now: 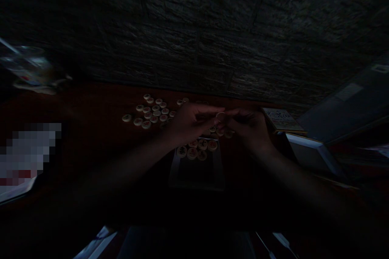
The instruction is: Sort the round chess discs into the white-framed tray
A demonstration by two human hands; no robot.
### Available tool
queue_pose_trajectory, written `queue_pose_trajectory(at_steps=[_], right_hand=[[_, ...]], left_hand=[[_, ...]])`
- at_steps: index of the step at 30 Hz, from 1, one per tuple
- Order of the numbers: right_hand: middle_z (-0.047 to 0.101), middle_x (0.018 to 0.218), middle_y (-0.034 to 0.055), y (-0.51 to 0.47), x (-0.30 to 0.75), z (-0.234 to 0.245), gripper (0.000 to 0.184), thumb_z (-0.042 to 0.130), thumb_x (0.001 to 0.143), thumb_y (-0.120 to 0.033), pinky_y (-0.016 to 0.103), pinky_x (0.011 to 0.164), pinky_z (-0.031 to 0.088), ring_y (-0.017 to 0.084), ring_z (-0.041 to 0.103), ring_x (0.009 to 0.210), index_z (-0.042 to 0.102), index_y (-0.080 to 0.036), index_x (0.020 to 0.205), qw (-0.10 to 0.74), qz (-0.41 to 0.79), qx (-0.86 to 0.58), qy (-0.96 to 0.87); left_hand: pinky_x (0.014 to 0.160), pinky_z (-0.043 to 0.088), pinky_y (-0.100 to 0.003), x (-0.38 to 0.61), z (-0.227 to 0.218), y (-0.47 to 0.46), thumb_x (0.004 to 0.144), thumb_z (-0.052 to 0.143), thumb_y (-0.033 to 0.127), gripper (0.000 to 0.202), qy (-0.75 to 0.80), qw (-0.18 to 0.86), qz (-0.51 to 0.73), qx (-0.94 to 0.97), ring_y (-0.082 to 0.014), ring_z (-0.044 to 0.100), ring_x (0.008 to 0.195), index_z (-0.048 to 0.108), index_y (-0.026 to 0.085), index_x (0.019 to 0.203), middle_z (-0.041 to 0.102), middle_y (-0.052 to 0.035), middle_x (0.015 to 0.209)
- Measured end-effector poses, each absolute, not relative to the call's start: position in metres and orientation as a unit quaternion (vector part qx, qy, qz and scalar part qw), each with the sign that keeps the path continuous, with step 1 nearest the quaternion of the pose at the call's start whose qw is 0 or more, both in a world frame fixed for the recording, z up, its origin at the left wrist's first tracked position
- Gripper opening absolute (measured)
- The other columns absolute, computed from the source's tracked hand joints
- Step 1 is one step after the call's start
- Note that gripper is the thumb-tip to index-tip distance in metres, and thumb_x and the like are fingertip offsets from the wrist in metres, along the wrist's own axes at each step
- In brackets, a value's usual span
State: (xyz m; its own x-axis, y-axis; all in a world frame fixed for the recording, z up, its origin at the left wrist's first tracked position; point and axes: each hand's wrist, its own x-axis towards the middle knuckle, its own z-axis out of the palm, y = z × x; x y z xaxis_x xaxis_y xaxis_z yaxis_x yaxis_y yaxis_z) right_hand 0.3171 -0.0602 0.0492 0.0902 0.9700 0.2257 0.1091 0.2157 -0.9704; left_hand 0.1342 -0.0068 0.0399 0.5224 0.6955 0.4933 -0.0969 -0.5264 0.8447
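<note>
Several boxed pieces (pixel 197 149) lie in rows at the far end of the shallow box (pixel 174 170), which sits on the table (pixel 91 129) just in front of you in the head view. Most of the box floor shows bare and dark. A larger scatter of loose pieces (pixel 152 111) lies on the table beyond it, to the left and well apart from the box. Your left hand (pixel 188 123) and right hand (pixel 249 129) meet above the box's far edge with one disc (pixel 221 115) between them. Your left fingers pinch the disc. Your right fingers touch it, but the dim light hides whether they grip. By my judgement, the box is only partly filled, with more pieces outside it than in.
</note>
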Motion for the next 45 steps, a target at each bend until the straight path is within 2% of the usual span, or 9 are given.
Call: queue_pose_trajectory(at_steps=[4, 7, 11, 15, 21, 29, 35, 42, 45], right_hand=[[0.076, 0.066, 0.0039, -0.06, 0.316, 0.048, 0.029, 0.09, 0.072, -0.046, 0.023, 0.047, 0.05, 0.013, 0.066, 0.053, 0.078, -0.02, 0.075, 0.561, 0.394, -0.484, -0.544], [0.076, 0.067, 0.0047, -0.061, 0.316, 0.047, 0.03, 0.087, 0.076, -0.048, 0.022, 0.049, 0.051, 0.013, 0.068, 0.054, 0.079, -0.019, 0.075, 0.558, 0.399, -0.486, -0.542], [0.079, 0.073, 0.0056, -0.061, 0.316, 0.047, 0.028, 0.084, 0.08, -0.048, 0.021, 0.048, 0.05, 0.013, 0.068, 0.055, 0.082, -0.02, 0.084, 0.555, 0.408, -0.486, -0.538], [0.08, 0.077, 0.0049, -0.061, 0.316, 0.049, 0.026, 0.089, 0.076, -0.043, 0.023, 0.05, 0.052, 0.014, 0.07, 0.057, 0.084, -0.022, 0.089, 0.559, 0.424, -0.481, -0.526], [0.077, 0.071, 0.0031, -0.062, 0.313, 0.053, 0.024, 0.093, 0.068, -0.038, 0.023, 0.048, 0.05, 0.013, 0.066, 0.056, 0.083, -0.022, 0.084, 0.564, 0.408, -0.478, -0.535], [0.075, 0.067, 0.003, -0.062, 0.313, 0.052, 0.023, 0.088, 0.075, -0.041, 0.024, 0.047, 0.048, 0.012, 0.063, 0.053, 0.084, -0.022, 0.086, 0.561, 0.387, -0.483, -0.549], [0.073, 0.064, 0.0024, -0.062, 0.316, 0.051, 0.023, 0.087, 0.077, -0.043, 0.023, 0.044, 0.045, 0.012, 0.06, 0.05, 0.085, -0.023, 0.087, 0.553, 0.386, -0.486, -0.556], [0.074, 0.065, 0.0014, -0.065, 0.318, 0.049, 0.027, 0.084, 0.08, -0.048, 0.028, 0.05, 0.054, 0.016, 0.064, 0.052, 0.085, -0.025, 0.094, 0.539, 0.293, -0.492, -0.618], [0.078, 0.075, 0.002, -0.067, 0.319, 0.049, 0.023, 0.082, 0.084, -0.046, 0.031, 0.058, 0.058, 0.018, 0.07, 0.061, 0.084, -0.027, 0.097, 0.525, 0.231, -0.487, -0.659]], left_hand=[[0.089, 0.062, -0.032, 0.136, 0.039, -0.008, 0.088, 0.074, 0.021, 0.029, 0.173, 0.444, 0.436, 0.763, -0.0204, 0.078, 0.099, 0.078, 0.016, 0.117, 0.081, -0.0096, 0.111], [0.084, 0.062, -0.03, 0.136, 0.042, -0.009, 0.09, 0.073, 0.023, 0.023, 0.174, 0.458, 0.436, 0.755, -0.0187, 0.078, 0.091, 0.079, 0.017, 0.112, 0.082, -0.0078, 0.102], [0.087, 0.061, -0.031, 0.136, 0.045, -0.008, 0.09, 0.074, 0.029, 0.022, 0.231, 0.464, 0.452, 0.726, -0.0197, 0.078, 0.094, 0.08, 0.018, 0.108, 0.082, -0.0073, 0.104], [0.086, 0.062, -0.033, 0.136, 0.046, -0.006, 0.089, 0.074, 0.032, 0.024, 0.263, 0.497, 0.451, 0.693, -0.0212, 0.078, 0.094, 0.081, 0.018, 0.109, 0.083, -0.0076, 0.105], [0.089, 0.061, -0.033, 0.134, 0.049, -0.01, 0.088, 0.076, 0.027, 0.021, 0.268, 0.472, 0.456, 0.705, -0.0202, 0.078, 0.095, 0.081, 0.019, 0.107, 0.083, -0.0076, 0.105], [0.089, 0.06, -0.032, 0.134, 0.05, -0.01, 0.088, 0.077, 0.027, 0.021, 0.261, 0.465, 0.452, 0.715, -0.0197, 0.078, 0.096, 0.081, 0.017, 0.106, 0.083, -0.0083, 0.105], [0.088, 0.06, -0.033, 0.134, 0.049, -0.011, 0.086, 0.079, 0.029, 0.019, 0.268, 0.472, 0.457, 0.705, -0.0201, 0.078, 0.094, 0.082, 0.02, 0.103, 0.083, -0.0066, 0.102], [0.091, 0.062, -0.037, 0.136, 0.045, -0.009, 0.082, 0.083, 0.033, 0.026, 0.268, 0.528, 0.465, 0.658, -0.0223, 0.078, 0.096, 0.08, 0.017, 0.102, 0.082, -0.0093, 0.104], [0.093, 0.062, -0.039, 0.137, 0.042, -0.006, 0.08, 0.085, 0.034, 0.027, 0.26, 0.583, 0.466, 0.613, -0.022, 0.079, 0.093, 0.081, 0.016, 0.099, 0.082, -0.0094, 0.102]])
